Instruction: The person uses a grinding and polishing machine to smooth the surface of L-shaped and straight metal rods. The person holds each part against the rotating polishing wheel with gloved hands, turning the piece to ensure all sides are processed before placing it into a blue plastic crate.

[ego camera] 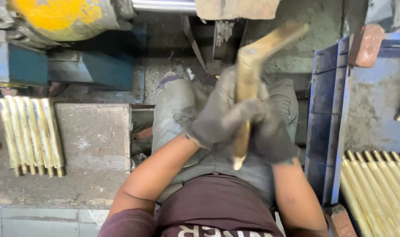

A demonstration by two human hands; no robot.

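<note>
Both my hands wear dark grey gloves and grip one brass-coloured metal bar (246,83) over my lap. My left hand (219,116) wraps the bar's middle from the left. My right hand (274,138) is closed against it from the right, just below. The bar stands nearly upright, its pointed lower end near my waist. Its top end bends or meets a second blurred brass piece (279,37) that angles up to the right. My knees in grey trousers (178,105) are below the hands.
A row of several brass bars (31,134) lies on a concrete ledge at the left beside a grey block (94,136). More brass bars (377,188) fill the lower right by a blue metal bin (366,105). A yellow and blue machine (64,26) stands at the top left.
</note>
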